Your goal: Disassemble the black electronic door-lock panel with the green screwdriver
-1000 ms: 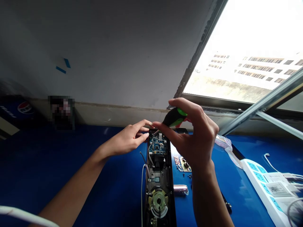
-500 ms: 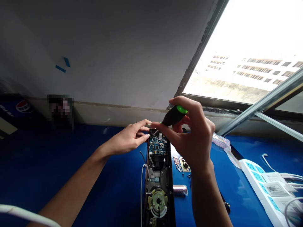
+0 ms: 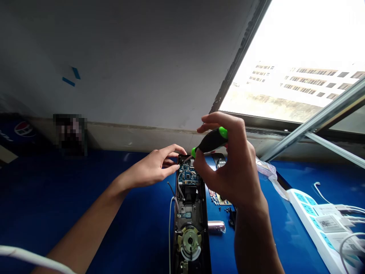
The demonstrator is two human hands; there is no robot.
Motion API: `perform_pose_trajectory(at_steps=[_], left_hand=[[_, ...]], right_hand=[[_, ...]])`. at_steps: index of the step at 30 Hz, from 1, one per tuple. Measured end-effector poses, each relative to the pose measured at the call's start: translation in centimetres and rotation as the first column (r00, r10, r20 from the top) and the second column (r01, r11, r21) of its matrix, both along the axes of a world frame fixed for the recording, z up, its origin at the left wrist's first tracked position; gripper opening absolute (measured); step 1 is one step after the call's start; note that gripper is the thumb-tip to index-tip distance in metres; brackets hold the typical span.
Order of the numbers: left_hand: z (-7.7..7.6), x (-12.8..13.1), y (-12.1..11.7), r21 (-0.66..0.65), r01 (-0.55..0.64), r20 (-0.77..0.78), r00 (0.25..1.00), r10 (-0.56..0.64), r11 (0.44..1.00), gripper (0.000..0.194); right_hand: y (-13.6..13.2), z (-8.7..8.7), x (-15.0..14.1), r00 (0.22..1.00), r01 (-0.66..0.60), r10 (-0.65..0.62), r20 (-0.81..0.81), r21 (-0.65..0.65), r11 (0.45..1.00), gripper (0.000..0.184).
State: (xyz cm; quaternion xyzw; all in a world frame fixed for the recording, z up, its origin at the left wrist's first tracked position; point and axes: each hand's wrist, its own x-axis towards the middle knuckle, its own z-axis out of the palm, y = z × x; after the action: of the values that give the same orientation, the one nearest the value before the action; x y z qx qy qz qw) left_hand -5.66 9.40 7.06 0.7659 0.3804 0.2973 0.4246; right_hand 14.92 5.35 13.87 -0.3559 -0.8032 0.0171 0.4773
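Note:
A long black electronic housing (image 3: 190,205), which looks like part of a door lock, lies opened on the blue table. Inside are a blue circuit board (image 3: 188,176), wires and a round metal mechanism (image 3: 190,240). At its far left corner my left hand (image 3: 155,167) grips the edge, thumb on the near side and fingers beyond. My right hand (image 3: 232,163) is closed around a black and green screwdriver (image 3: 212,140), tilted, its shaft pointing down into the housing's far left corner. Whether the tip sits in a screw is too small to tell.
Right of the housing lie small screws (image 3: 215,199), a pink wrapped cylinder (image 3: 216,227) and a metal plate partly behind my right hand. A white power strip (image 3: 313,220) with plugs and cables stands at the right. One white cable (image 3: 34,258) crosses the lower left.
My right fingers have loosened and shifted on the screwdriver handle, index finger lifting and its green collar now showing. My left hand keeps its place at the corner.

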Motion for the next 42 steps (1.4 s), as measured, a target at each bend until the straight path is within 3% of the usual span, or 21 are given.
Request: perform_pose_trajectory(at_steps=[6,10,15,20,24,29,34,38,42], left_hand=[[-0.38,-0.12,0.16,-0.014,0.020,0.027,0.999,-0.020,1.000,0.043],[-0.32,-0.11,0.11,-0.018,0.030,0.018,0.999,-0.029,0.999,0.042],[-0.26,-0.09,0.08,-0.010,0.038,0.030,0.999,-0.037,0.999,0.044],[-0.25,-0.08,0.10,-0.012,0.039,0.014,0.999,-0.039,0.999,0.043],[-0.43,-0.10,0.19,0.004,0.042,0.020,0.999,-0.042,0.999,0.044],[-0.49,-0.15,0.22,-0.006,0.043,0.005,0.999,-0.043,0.999,0.043],[-0.46,-0.19,0.20,0.004,0.048,0.012,0.999,-0.048,0.999,0.044],[-0.40,-0.19,0.15,-0.006,0.042,0.002,0.999,-0.042,0.999,0.043],[-0.38,-0.19,0.14,0.000,0.048,0.016,0.999,-0.048,0.999,0.046]], right_hand=[[0.05,-0.35,-0.04,0.996,0.085,-0.085,-0.014,0.064,0.994,0.037],[-0.12,-0.02,0.03,0.998,0.043,-0.045,0.033,0.065,0.997,0.047],[-0.04,-0.03,0.33,0.995,0.084,-0.088,0.050,0.081,0.993,0.032],[-0.02,-0.03,0.35,1.000,0.005,-0.007,0.028,0.068,0.998,0.047],[0.03,-0.08,0.34,0.998,0.052,-0.053,0.018,0.078,0.996,0.036],[0.09,-0.17,0.39,1.000,0.003,-0.004,0.007,0.068,0.998,0.049],[0.17,-0.29,0.44,0.999,0.045,-0.045,-0.008,0.076,0.996,0.040],[0.15,-0.21,0.47,1.000,-0.016,0.016,-0.009,0.060,0.998,0.053],[0.23,-0.31,0.51,1.000,0.024,-0.023,-0.009,0.068,0.997,0.045]])
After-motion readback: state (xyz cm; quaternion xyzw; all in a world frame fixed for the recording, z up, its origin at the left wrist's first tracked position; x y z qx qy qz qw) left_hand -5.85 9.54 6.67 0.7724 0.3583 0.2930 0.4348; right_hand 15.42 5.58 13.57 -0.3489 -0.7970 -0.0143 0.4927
